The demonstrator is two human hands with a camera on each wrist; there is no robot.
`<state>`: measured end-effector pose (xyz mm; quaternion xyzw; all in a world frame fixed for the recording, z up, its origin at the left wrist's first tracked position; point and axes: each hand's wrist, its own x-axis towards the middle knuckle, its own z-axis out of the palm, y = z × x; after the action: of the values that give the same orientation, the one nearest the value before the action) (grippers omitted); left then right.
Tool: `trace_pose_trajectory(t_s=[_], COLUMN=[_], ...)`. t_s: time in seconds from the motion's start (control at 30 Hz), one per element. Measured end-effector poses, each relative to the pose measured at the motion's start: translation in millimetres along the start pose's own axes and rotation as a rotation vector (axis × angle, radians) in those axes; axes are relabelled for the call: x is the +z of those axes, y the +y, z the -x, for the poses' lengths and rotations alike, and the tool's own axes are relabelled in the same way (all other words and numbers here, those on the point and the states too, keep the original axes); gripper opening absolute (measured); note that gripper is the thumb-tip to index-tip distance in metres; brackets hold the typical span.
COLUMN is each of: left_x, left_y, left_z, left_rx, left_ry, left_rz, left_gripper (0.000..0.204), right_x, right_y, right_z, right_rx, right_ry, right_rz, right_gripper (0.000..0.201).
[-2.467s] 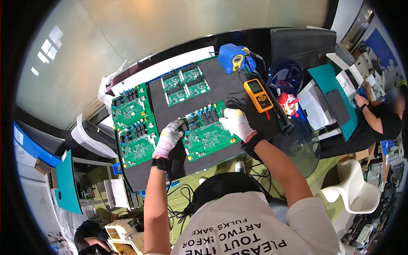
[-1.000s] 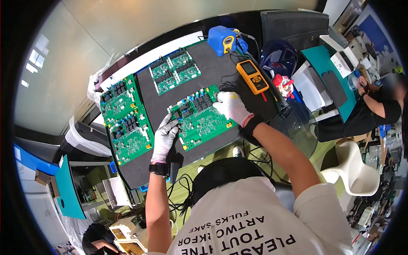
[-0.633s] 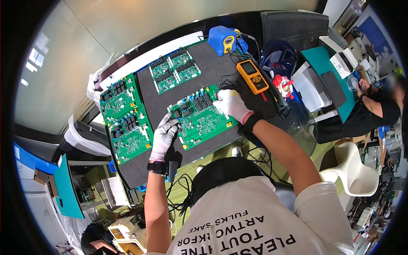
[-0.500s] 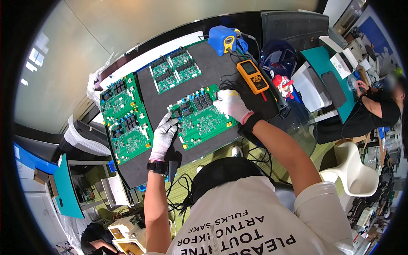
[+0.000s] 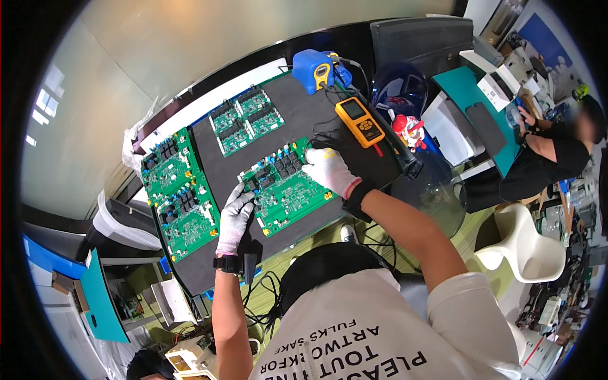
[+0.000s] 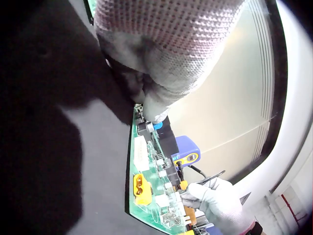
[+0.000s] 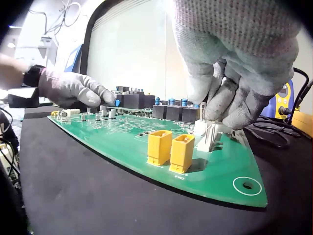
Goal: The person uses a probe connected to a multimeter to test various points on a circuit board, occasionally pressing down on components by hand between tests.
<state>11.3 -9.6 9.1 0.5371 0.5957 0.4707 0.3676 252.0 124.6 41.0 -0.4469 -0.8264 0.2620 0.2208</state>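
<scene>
The circuit board [image 5: 291,196] lies flat at the near edge of the bench [image 5: 221,174], at mid-width, between the two hands. The left hand [image 5: 234,221] rests at the board's left edge, fingers nearly straight, tips touching. The right hand [image 5: 329,170] curls its fingers down at the board's right edge and appears to pinch a white connector [image 7: 209,137] behind the yellow connectors [image 7: 182,152]. The step in hand is judged to be steadying the board while handling that connector. The next move would call for a firm left-hand hold and straight, even finger force, so that the pins do not bend. Similar boards [image 5: 187,221] line the bench's left edge; a four-unit panel [image 5: 256,126] lies toward the far edge. A blue-and-yellow unit [image 5: 309,71] stands at the far right corner, an orange meter [image 5: 364,126] near the right edge; no brand is legible on either. Print beside the yellow connectors is too small to read with certainty. The shirt [image 5: 380,316] shows "FULKS SAKE" and, partly obscured, "ARTWORKFOR" and "PLEASE"; another line is unclear.
</scene>
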Motion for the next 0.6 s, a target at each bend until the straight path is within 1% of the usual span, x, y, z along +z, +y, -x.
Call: trace_pose_trajectory(t_s=[0.13,0.2,0.23,0.27,0.3,0.33,0.4,0.43,0.47,0.53,0.57,0.6], left_x=[-1.6,-2.9,-2.5,-2.3,-2.8,-2.8,-2.7,-2.2,-2.3,-2.0,-2.1,-2.3], left_y=[-3.1,-1.3,-1.1,-0.2,0.5,0.6,3.3,1.6,-0.5,-1.2,-1.8,-1.9], left_z=[-0.8,-1.5,-0.5,0.1,-0.7,-1.0,-0.4,0.0,1.1,2.4,2.6,2.5], left_rx=[-0.021,-0.038,-0.058,-0.060,-0.043,-0.030,-0.040,-0.008,0.021,0.000,-0.006,-0.011], left_ry=[0.001,0.000,-0.005,0.017,0.006,-0.002,-0.001,0.007,0.016,0.014,0.015,0.012], left_rz=[-0.013,0.041,0.097,0.110,0.077,0.048,0.074,0.048,0.020,0.063,0.060,0.055], left_gripper=[0.026,0.026,0.025,0.025,0.025,0.024,0.026,0.026,0.027,0.028,0.028,0.028], right_x=[1.9,1.1,2.5,3.7,2.8,1.6,-2.7,-5.4,-7.1,-8.6,-10.3,-9.5], right_y=[3.3,6.5,7.2,8.1,8.0,7.7,4.1,0.3,-1.1,-3.8,-8.4,-8.3], right_z=[-5.2,-4.1,-4.3,-4.3,-4.9,-5.6,-6.0,-5.6,-7.1,-9.3,-9.7,-10.6], right_rx=[0.035,-0.060,-0.074,-0.049,-0.027,-0.049,0.033,0.019,-0.004,0.023,0.065,0.054], right_ry=[-0.042,0.004,-0.008,-0.009,-0.015,-0.041,-0.081,-0.053,-0.086,-0.116,-0.130,-0.149], right_rz=[0.012,-0.072,-0.066,-0.078,-0.085,-0.068,-0.077,-0.038,-0.019,0.043,0.081,0.090], right_gripper=[0.021,0.017,0.017,0.016,0.015,0.015,0.022,0.023,0.023,0.023,0.024,0.024])
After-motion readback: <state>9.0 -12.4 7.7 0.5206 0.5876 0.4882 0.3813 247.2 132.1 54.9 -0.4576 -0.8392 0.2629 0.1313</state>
